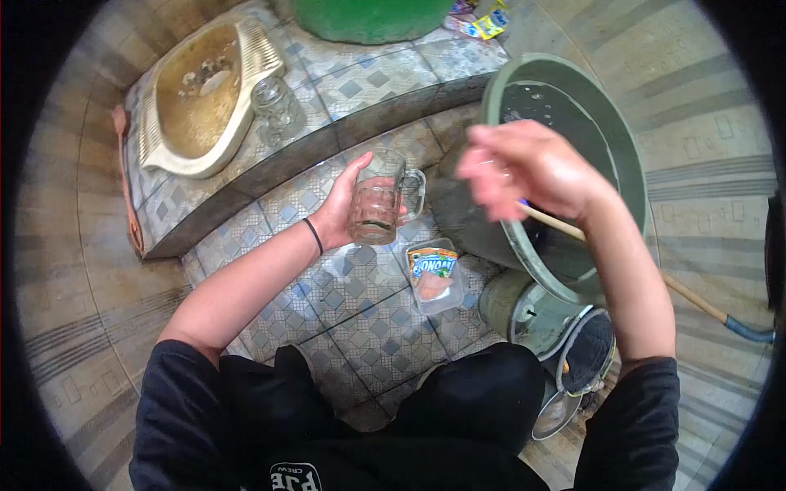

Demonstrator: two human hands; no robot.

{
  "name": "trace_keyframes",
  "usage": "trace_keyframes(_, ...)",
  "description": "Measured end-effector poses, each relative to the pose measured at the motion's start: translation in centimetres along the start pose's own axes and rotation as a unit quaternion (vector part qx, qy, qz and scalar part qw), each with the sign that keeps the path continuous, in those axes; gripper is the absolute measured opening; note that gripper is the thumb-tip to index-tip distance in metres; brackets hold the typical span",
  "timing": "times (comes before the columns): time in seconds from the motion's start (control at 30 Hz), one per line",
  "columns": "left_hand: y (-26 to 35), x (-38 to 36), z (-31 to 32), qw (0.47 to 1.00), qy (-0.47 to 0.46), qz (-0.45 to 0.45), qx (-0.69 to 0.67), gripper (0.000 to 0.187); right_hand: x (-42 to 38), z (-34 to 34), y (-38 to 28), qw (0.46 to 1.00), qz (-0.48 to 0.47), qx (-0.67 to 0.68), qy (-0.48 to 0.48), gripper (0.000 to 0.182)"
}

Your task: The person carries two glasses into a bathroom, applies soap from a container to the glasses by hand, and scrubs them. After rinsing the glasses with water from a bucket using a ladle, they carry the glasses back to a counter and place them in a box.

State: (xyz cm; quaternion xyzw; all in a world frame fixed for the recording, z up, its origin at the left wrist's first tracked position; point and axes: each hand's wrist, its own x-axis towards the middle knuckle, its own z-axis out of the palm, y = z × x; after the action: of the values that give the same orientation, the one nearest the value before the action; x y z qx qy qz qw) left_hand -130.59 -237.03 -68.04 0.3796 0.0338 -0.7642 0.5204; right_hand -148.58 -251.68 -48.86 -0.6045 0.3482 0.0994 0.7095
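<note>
My left hand (337,214) is wrapped round a clear glass mug (378,200), its handle pointing right. To the right, my right hand (528,168) is raised over the near left rim of a large green tub (639,188) with water in it. The right hand's fingers are blurred and curled, and whether they hold anything cannot be made out. On the tiled floor below the mug sits a clear plastic tray (449,301) with a blue and orange packet (432,263) and a pinkish piece in it. Another glass mug (277,110) stands on the raised ledge.
A squat toilet (151,135) is set in the ledge (327,74), with a brownish stick (127,184) at its left. Behind is a green container (368,20) beside packets (487,23). A wooden handle (692,296) crosses the tub; a bucket (499,307) stands below it.
</note>
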Motion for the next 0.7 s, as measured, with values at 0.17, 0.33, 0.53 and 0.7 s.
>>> trace_keyframes(0.17,0.0,-0.1,2.5,0.999,-0.034,0.0,0.013,0.077,2.1,2.4,1.5,0.792,-0.32,-0.495,0.158,0.029)
trace_keyframes(0.33,0.2,-0.5,2.6,0.998,-0.056,0.023,0.008,0.075,2.3,-2.5,3.5,0.802,-0.246,-0.271,0.473,0.029)
trace_keyframes(0.53,0.0,-1.3,2.2,0.984,-0.132,0.07,0.099,0.064,8.6,-11.8,17.3,0.847,-0.058,-0.481,0.218,0.032)
trace_keyframes(0.7,0.2,-1.8,1.9,0.98,-0.133,0.075,0.126,0.058,7.9,-12.1,16.3,0.978,-0.016,-0.123,0.168,0.031)
